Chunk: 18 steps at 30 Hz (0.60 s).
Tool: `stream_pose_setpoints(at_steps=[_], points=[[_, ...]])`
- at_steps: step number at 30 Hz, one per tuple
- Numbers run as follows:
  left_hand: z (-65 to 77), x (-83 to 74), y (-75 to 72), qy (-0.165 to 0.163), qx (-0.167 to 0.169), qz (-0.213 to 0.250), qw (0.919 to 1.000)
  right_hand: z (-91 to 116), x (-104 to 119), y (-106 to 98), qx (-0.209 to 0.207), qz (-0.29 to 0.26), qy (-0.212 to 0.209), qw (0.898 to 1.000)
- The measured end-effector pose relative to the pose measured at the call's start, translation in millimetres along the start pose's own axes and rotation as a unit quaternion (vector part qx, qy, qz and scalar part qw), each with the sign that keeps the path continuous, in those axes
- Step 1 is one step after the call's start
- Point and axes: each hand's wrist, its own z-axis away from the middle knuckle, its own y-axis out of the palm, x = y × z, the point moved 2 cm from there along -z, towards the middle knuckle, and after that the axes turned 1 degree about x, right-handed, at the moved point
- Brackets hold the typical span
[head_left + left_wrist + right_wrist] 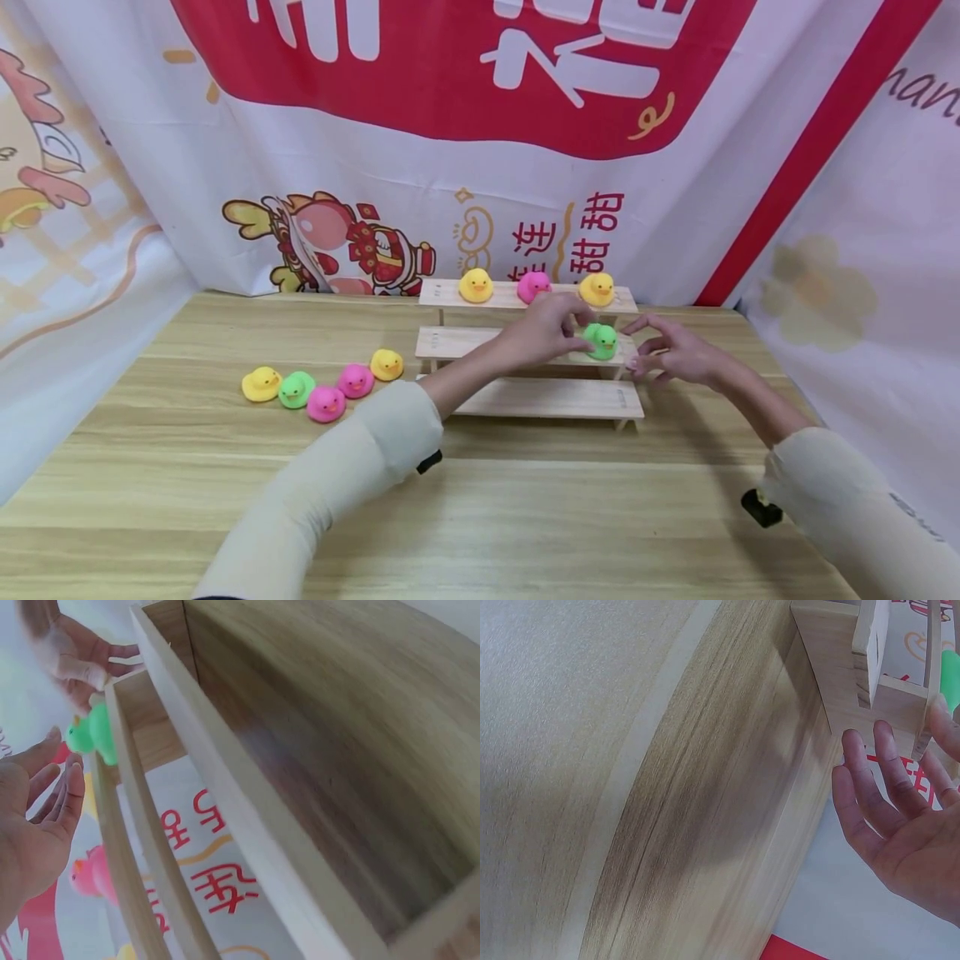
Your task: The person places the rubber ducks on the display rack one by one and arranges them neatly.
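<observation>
A green rubber duck [601, 342] sits at the right end of the middle step of a three-tier wooden stand [540, 398]. My left hand [542, 330] is just left of the duck, its fingers loosely bent. In the left wrist view a small gap separates those fingertips [73, 769] from the green duck [97, 735]. My right hand [678, 354] is at the stand's right end with its fingers spread. In the right wrist view its thumb appears against the end of a step, and the palm [922, 851] holds nothing.
On the top step sit a yellow duck [476, 286], a pink duck [534, 287] and another yellow duck [597, 289]. Several more ducks, such as a green one [297, 390], lie on the wooden table [525, 525] at left. A printed cloth [420, 158] hangs behind.
</observation>
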Motion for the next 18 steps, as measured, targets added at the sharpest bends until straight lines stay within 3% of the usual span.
stream_pose_setpoints(at_steps=[7,18], points=[[23.8,-0.6,-25.4,-0.013,0.003,-0.007,0.9999,0,1,1,-0.002,0.005,0.001,1.0],[65.7,19.6,-59.3,-0.019,-0.011,-0.047,0.9987,0,2,1,-0.003,0.009,-0.001,1.0]])
